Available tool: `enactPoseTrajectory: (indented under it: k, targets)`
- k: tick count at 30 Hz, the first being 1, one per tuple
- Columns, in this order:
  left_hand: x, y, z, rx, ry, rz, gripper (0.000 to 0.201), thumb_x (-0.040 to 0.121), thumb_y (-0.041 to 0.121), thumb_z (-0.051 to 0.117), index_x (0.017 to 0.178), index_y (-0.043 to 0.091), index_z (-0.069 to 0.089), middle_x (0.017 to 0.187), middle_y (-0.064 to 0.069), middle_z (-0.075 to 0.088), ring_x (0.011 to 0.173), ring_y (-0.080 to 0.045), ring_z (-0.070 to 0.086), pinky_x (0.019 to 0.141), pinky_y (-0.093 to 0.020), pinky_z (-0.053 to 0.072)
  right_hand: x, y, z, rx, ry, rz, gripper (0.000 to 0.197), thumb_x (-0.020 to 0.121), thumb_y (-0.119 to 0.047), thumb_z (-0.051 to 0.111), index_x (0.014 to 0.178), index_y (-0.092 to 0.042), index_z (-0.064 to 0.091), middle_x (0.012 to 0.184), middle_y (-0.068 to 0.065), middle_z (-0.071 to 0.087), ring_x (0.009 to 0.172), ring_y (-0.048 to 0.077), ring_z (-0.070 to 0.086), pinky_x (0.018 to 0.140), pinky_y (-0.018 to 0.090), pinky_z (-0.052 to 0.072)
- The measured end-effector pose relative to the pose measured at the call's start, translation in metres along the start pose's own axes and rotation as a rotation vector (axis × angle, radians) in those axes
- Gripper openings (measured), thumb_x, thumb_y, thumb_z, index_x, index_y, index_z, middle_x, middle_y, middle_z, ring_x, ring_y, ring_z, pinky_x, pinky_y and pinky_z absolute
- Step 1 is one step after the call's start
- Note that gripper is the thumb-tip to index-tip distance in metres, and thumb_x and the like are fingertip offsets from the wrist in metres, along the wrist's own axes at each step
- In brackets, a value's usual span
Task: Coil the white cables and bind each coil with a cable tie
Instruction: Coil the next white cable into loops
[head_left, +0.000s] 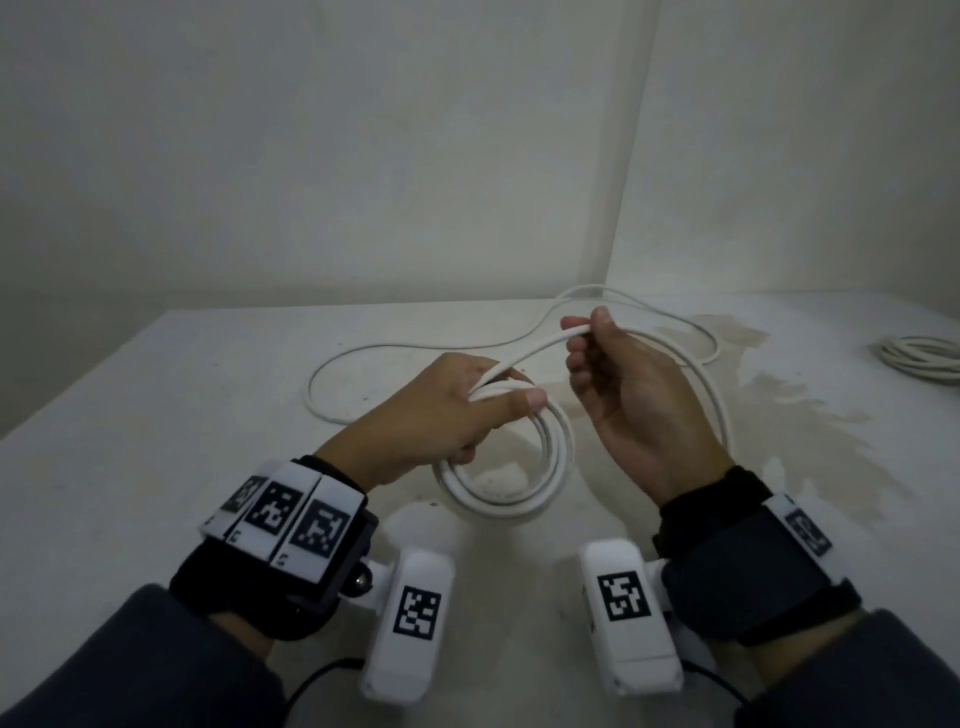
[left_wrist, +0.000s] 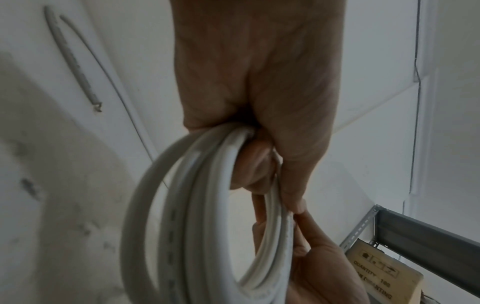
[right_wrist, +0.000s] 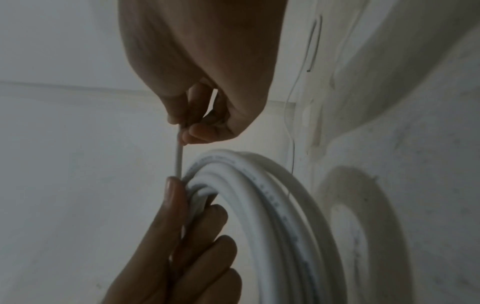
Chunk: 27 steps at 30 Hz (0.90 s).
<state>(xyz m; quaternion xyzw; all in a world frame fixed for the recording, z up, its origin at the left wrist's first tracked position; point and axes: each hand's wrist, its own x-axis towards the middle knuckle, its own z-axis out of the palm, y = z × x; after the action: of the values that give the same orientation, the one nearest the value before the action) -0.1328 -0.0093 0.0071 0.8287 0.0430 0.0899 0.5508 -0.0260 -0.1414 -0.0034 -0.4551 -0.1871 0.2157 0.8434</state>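
Both forearms come in from the lower edge in the head view, in dark sleeves, each with a black wrist band that carries white marker plates and a white camera box.

The left hand (head_left: 441, 410) is low, back turned up. Its fingers are curled around the coil (head_left: 519, 467) and the thumb lies across the top of the loops.

The right hand (head_left: 623, 384) is higher and a little further away, palm turned to the left. Its thumb and fingertips pinch one strand of the cable (head_left: 524, 353), the other fingers are bent under it.
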Motion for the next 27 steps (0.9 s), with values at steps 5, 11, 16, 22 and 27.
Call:
enactPoseTrajectory:
  k: [5, 11, 16, 22, 27]
  targets:
    - [0.001, -0.003, 0.003, -0.005, -0.018, 0.015, 0.035, 0.088, 0.027, 0.064, 0.094, -0.008, 0.062, 0.047, 0.013, 0.034, 0.040, -0.003, 0.029, 0.039, -0.014, 0.029, 0.001, -0.002, -0.003, -0.010, 0.073, -0.109, 0.023, 0.094, -0.024, 0.057, 0.086, -0.007, 0.071, 0.066, -0.003, 0.061, 0.061, 0.003, 0.057, 0.060, 0.011, 0.048]
    - [0.002, -0.004, 0.006, -0.021, -0.055, 0.010, 0.027, 0.090, 0.025, 0.063, 0.092, -0.002, 0.065, 0.047, 0.012, 0.033, 0.040, -0.003, 0.028, 0.039, -0.014, 0.027, -0.001, -0.004, -0.003, 0.010, 0.160, -0.158, 0.020, 0.094, -0.021, 0.057, 0.086, -0.008, 0.070, 0.065, -0.004, 0.058, 0.060, 0.003, 0.053, 0.059, 0.011, 0.046]
    - [0.004, -0.015, -0.005, -0.294, 0.134, -0.016, 0.017, 0.093, 0.020, 0.057, 0.083, 0.010, 0.068, 0.052, 0.007, 0.028, 0.042, -0.005, 0.023, 0.037, -0.015, 0.022, 0.001, -0.005, -0.006, 0.196, 0.143, 0.103, 0.012, 0.089, -0.014, 0.061, 0.082, -0.008, 0.068, 0.064, -0.001, 0.053, 0.054, 0.005, 0.050, 0.050, 0.013, 0.044]
    - [0.011, -0.019, -0.014, -0.466, 0.409, -0.002, 0.020, 0.096, 0.019, 0.054, 0.097, 0.003, 0.065, 0.048, 0.009, 0.029, 0.038, -0.005, 0.022, 0.035, -0.015, 0.022, -0.009, 0.010, 0.010, 0.317, 0.061, 0.338, 0.023, 0.091, -0.022, 0.058, 0.092, -0.005, 0.074, 0.068, 0.007, 0.059, 0.055, 0.014, 0.050, 0.045, 0.020, 0.045]
    - [0.012, -0.019, -0.030, -0.347, 0.548, 0.042, 0.016, 0.094, 0.018, 0.057, 0.091, 0.006, 0.068, 0.043, 0.011, 0.032, 0.035, -0.005, 0.026, 0.036, -0.014, 0.024, -0.011, 0.006, 0.013, -0.003, 0.019, 0.308, 0.036, 0.093, -0.031, 0.054, 0.075, -0.004, 0.070, 0.057, 0.005, 0.054, 0.044, 0.012, 0.046, 0.038, 0.018, 0.038]
